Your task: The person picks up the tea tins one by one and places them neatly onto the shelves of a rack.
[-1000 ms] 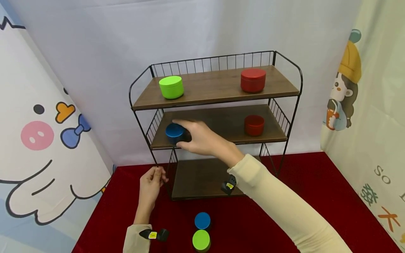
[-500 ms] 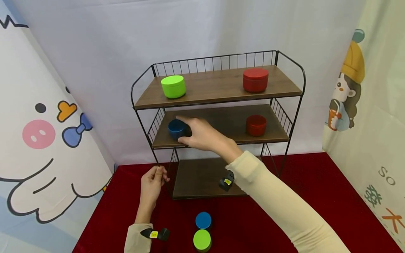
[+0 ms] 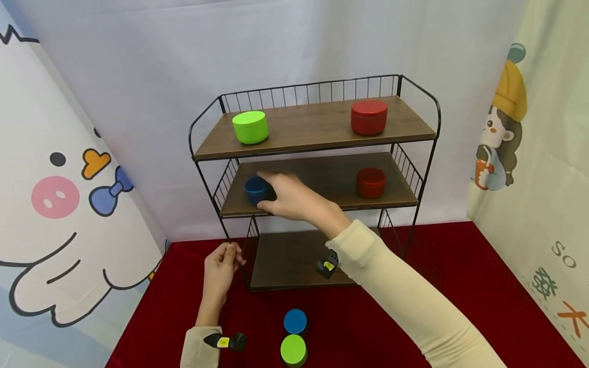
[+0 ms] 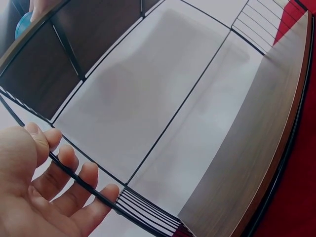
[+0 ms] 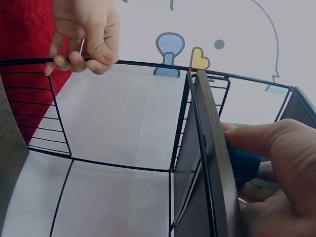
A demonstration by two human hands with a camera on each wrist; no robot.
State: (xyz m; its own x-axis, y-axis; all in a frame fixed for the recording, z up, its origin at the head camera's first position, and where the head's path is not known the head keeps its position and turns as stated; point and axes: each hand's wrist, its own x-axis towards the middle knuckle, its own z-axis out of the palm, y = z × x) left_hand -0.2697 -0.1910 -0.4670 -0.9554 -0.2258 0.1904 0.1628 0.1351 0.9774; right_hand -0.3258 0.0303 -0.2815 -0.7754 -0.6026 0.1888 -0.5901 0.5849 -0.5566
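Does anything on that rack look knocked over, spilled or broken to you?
Nothing stands out; I see no spill or damage. On the rack, the green tin, upper red tin and lower red tin stand upright. The right hand holds a blue tin upright; the left hand grips the rack's side bar.

A three-tier rack (image 3: 317, 120) of dark boards and black wire stands on deep-red cloth (image 3: 442, 255) — whether tabletop or floor lies beneath is hard to tell. Behind the rack hangs a pale, plain curtain (image 3: 294, 41), softly creased; to its left, a panel printed with a white cartoon bird (image 3: 27, 153); to its right, a cream printed drape (image 3: 547, 194).
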